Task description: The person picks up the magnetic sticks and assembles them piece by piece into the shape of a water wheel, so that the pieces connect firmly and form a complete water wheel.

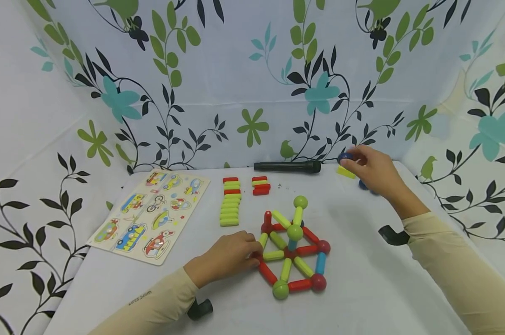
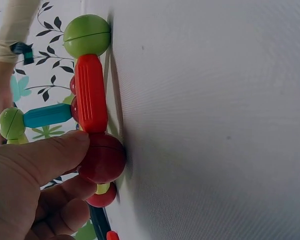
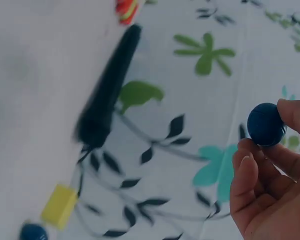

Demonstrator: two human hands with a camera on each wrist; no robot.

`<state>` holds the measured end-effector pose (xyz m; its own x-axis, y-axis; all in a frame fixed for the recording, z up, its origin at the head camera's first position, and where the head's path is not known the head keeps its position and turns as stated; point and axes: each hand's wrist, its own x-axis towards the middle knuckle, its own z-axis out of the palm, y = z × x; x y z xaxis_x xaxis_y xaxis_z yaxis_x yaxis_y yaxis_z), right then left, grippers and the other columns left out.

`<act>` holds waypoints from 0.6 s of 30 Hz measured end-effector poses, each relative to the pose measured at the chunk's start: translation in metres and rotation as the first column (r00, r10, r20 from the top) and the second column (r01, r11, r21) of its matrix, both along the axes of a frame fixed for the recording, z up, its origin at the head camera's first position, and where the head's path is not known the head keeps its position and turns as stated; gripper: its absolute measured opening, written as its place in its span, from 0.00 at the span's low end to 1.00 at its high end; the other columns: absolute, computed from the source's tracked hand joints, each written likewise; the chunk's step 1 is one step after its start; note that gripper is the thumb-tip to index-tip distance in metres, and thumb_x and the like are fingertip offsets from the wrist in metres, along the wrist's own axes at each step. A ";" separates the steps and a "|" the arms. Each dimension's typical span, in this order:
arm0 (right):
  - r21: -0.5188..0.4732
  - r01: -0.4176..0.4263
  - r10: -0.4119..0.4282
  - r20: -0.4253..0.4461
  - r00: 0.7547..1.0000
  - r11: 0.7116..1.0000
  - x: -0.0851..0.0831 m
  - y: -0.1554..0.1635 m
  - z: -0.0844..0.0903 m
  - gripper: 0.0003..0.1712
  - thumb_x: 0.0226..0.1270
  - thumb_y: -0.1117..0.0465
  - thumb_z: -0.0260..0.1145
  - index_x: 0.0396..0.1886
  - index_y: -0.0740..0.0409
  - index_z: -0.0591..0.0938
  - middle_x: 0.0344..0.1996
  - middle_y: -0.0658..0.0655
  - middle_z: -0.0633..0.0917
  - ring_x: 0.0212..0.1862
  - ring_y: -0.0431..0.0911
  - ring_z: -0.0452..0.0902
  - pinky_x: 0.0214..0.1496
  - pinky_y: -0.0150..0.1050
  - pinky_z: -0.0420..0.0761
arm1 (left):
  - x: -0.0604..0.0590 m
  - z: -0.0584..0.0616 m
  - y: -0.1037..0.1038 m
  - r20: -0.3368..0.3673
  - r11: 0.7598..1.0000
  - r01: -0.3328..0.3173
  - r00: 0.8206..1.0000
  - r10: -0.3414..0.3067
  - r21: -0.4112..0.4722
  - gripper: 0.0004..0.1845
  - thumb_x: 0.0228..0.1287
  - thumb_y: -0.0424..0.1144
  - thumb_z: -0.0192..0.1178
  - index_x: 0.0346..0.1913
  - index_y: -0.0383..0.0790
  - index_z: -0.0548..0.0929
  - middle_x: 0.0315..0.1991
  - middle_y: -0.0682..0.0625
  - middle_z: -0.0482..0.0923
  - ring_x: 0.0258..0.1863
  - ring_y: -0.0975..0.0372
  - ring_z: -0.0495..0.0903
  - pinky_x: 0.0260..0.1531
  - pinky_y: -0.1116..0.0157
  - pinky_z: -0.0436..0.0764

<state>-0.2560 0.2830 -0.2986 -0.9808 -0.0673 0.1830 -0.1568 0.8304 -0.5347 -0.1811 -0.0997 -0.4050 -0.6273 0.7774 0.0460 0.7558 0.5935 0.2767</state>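
Observation:
My left hand (image 1: 226, 258) is at the near left corner of a wheel-like frame of plastic rods and balls. Its thumb and fingers grip a dark red ball (image 2: 103, 160), which joins a red rod (image 2: 91, 94) leading to a green ball (image 2: 87, 36). From the frame's centre a blue rod (image 1: 292, 245) rises to another green ball (image 1: 295, 232). At the back right of the table, my right hand (image 1: 374, 173) pinches a blue ball (image 3: 266, 124) between thumb and fingers, held up off the surface. Below it lies a yellow block (image 3: 59, 205).
Short green and red rods (image 1: 230, 204) line up in two columns behind the frame. A black flashlight-like cylinder (image 1: 287, 166) lies along the back edge. To the left is a wooden picture puzzle board (image 1: 174, 232). More blue balls (image 3: 33, 232) sit near the yellow block.

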 end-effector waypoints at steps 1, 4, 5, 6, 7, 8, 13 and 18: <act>-0.010 -0.047 0.047 -0.021 0.999 0.999 0.003 -0.015 0.008 0.31 0.74 0.43 0.63 0.65 0.60 0.76 0.51 0.64 0.83 0.53 0.57 0.77 0.49 0.55 0.80 | 0.000 0.000 0.000 0.000 1.000 -0.001 1.000 0.001 0.000 0.11 0.63 0.44 0.73 0.46 0.51 0.88 0.37 0.59 0.82 0.37 0.69 0.76 0.38 0.73 0.79; -0.018 -0.207 0.206 -0.051 0.977 0.978 0.013 -0.057 0.022 0.25 0.74 0.50 0.65 0.64 0.58 0.77 0.48 0.60 0.85 0.51 0.53 0.78 0.48 0.51 0.80 | 0.000 0.000 0.000 -0.001 1.000 -0.003 1.000 0.003 -0.003 0.10 0.63 0.44 0.73 0.46 0.51 0.88 0.37 0.59 0.82 0.37 0.69 0.76 0.37 0.73 0.79; -0.007 -0.264 0.263 -0.052 0.963 0.965 0.016 -0.069 0.023 0.24 0.74 0.52 0.65 0.64 0.57 0.78 0.48 0.58 0.85 0.50 0.52 0.79 0.47 0.49 0.81 | 0.000 -0.001 0.000 -0.001 1.000 -0.003 1.000 0.003 -0.003 0.10 0.63 0.44 0.73 0.46 0.51 0.88 0.37 0.59 0.82 0.37 0.69 0.76 0.37 0.73 0.79; -0.001 -0.320 0.320 -0.041 0.947 0.947 0.019 -0.081 0.023 0.24 0.73 0.53 0.66 0.64 0.56 0.78 0.47 0.56 0.86 0.49 0.50 0.79 0.46 0.47 0.81 | 0.000 -0.001 0.000 -0.001 1.000 -0.004 1.000 0.004 -0.005 0.10 0.63 0.44 0.73 0.46 0.51 0.88 0.37 0.59 0.81 0.37 0.69 0.75 0.37 0.73 0.79; 0.011 -0.370 0.370 -0.021 0.929 0.929 0.022 -0.092 0.023 0.24 0.73 0.54 0.66 0.65 0.55 0.78 0.47 0.54 0.86 0.49 0.49 0.80 0.45 0.45 0.82 | 0.000 -0.001 0.001 0.000 1.000 -0.006 1.000 0.006 -0.006 0.10 0.63 0.44 0.73 0.46 0.52 0.88 0.36 0.59 0.81 0.37 0.69 0.75 0.37 0.73 0.79; 0.027 -0.414 0.414 0.003 0.910 0.910 0.024 -0.102 0.021 0.24 0.72 0.54 0.67 0.66 0.54 0.78 0.48 0.53 0.86 0.50 0.48 0.80 0.46 0.44 0.82 | -0.001 -0.001 0.001 0.000 1.000 -0.007 1.000 0.007 -0.006 0.10 0.62 0.44 0.73 0.46 0.52 0.88 0.36 0.59 0.81 0.36 0.69 0.75 0.36 0.73 0.79; 0.126 -0.516 0.499 0.144 0.854 0.847 0.026 -0.140 0.007 0.25 0.71 0.52 0.68 0.66 0.49 0.80 0.51 0.50 0.86 0.53 0.48 0.80 0.51 0.44 0.83 | -0.001 -0.003 0.000 -0.004 1.000 -0.010 1.000 0.010 -0.004 0.10 0.63 0.44 0.73 0.46 0.52 0.88 0.36 0.60 0.80 0.36 0.69 0.75 0.36 0.73 0.79; 0.203 -0.478 0.432 0.231 0.872 0.855 0.019 -0.158 -0.010 0.25 0.69 0.49 0.70 0.63 0.48 0.82 0.49 0.49 0.87 0.50 0.47 0.81 0.50 0.44 0.83 | -0.001 -0.004 0.000 -0.008 1.000 -0.010 1.000 0.010 -0.001 0.10 0.63 0.44 0.72 0.46 0.52 0.88 0.36 0.60 0.80 0.37 0.69 0.75 0.37 0.73 0.79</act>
<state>-0.2375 0.1254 -0.3090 -0.8428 -0.5343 -0.0657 -0.4749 0.7954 -0.3765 -0.1817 -0.0999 -0.4092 -0.6345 0.7713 0.0500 0.7521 0.6013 0.2698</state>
